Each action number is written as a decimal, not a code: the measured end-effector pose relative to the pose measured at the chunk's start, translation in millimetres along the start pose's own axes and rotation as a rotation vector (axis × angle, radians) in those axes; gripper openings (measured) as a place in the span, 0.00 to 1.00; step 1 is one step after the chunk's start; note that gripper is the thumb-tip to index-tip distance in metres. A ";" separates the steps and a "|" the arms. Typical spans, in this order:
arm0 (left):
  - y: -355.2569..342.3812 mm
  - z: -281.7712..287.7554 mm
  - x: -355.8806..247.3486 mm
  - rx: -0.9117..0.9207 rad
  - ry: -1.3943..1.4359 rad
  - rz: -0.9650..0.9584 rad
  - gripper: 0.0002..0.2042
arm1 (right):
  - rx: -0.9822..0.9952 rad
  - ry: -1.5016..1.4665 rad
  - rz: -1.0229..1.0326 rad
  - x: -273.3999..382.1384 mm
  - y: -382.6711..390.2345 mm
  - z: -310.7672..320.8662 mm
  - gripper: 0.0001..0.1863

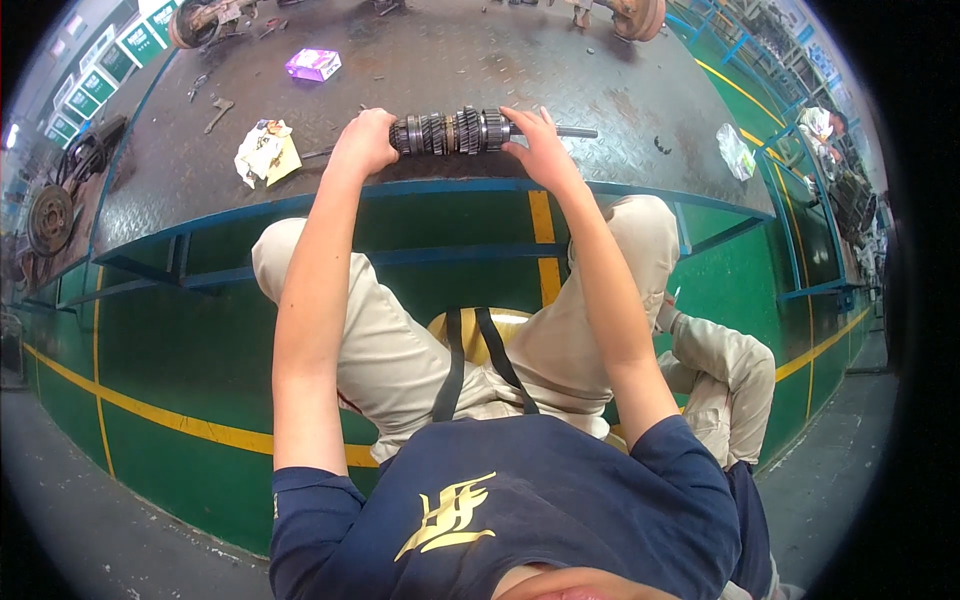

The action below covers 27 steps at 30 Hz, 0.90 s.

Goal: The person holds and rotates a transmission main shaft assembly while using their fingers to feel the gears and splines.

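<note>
A dark metal gear shaft (450,133) lies crosswise along the near edge of the metal workbench (420,80). Several toothed gears and rings sit side by side on it, and its thin bare ends stick out left and right. My left hand (370,142) is closed round the left end of the gear stack; the fingertips are partly hidden. At the right end, my right hand (538,148) grips the stack between thumb and fingers, with some fingers stretched past it over the bare shaft.
Left of the shaft are crumpled, stained paper (266,153) and a wrench-like tool (218,114). A purple box (314,65) stands farther back, and a clear plastic bag (735,152) lies at the right. Rusty drum parts (640,18) line the far edge. Another person's legs (725,375) show at my right.
</note>
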<state>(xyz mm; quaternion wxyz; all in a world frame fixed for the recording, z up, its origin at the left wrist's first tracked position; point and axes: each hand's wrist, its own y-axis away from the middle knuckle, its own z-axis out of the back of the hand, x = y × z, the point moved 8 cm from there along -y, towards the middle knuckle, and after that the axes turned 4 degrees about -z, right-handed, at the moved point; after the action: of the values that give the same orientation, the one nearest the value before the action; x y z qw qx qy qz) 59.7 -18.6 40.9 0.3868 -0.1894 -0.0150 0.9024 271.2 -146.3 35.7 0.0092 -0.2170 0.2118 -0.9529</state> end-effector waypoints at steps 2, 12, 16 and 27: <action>0.3 1.4 -1.0 0.005 -0.007 0.010 0.14 | 0.000 0.008 -0.005 1.8 -0.3 0.6 0.30; 5.6 -3.3 1.2 -0.058 -0.053 -0.015 0.21 | 0.020 0.017 -0.029 -5.9 -1.4 -6.3 0.30; 1.8 -3.0 2.0 -0.063 -0.081 -0.029 0.20 | 0.009 0.015 -0.021 -3.7 -2.2 -4.4 0.30; -6.0 -2.2 5.3 -0.013 -0.038 0.006 0.20 | -0.018 0.050 0.002 -3.7 -4.0 -5.7 0.31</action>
<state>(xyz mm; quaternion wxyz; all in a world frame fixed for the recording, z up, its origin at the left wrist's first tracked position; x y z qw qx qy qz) 61.3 -10.9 38.2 0.3825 -0.1748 -0.0278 0.9069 272.4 -140.0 31.1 0.0027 -0.1932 0.2208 -0.9560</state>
